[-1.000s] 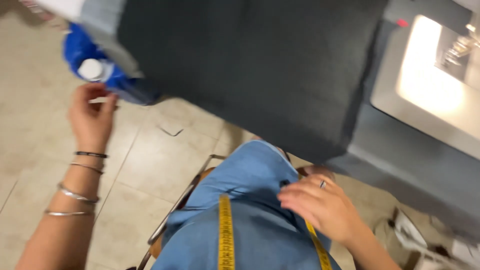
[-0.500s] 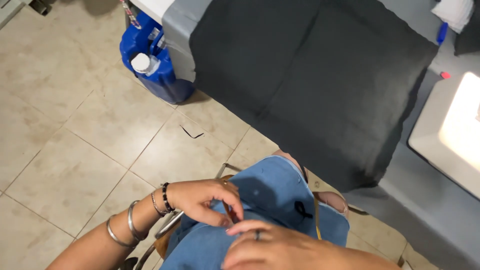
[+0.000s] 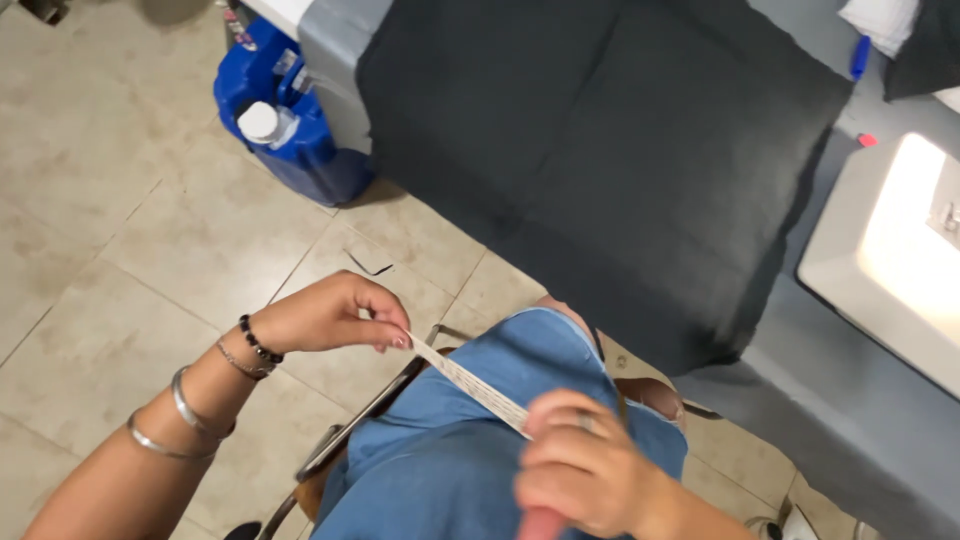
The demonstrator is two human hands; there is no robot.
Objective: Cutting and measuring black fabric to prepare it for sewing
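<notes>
Left hand (image 3: 325, 315) at centre left, grip pinched on one end of a pale measuring tape (image 3: 468, 382). Right hand (image 3: 585, 475) at lower centre, grip clenched on the other end. Tape stretched taut between both, slanting across blue denim fabric (image 3: 480, 460) in the lower middle. Blue jug (image 3: 290, 120) with white cap on the tiled floor (image 3: 110, 220), upper left; contents hidden. Black cloth (image 3: 620, 150) draped over the grey surface (image 3: 850, 400) above.

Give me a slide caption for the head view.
Two hands, left hand and right hand, stretch a measuring tape across the lap.
</notes>
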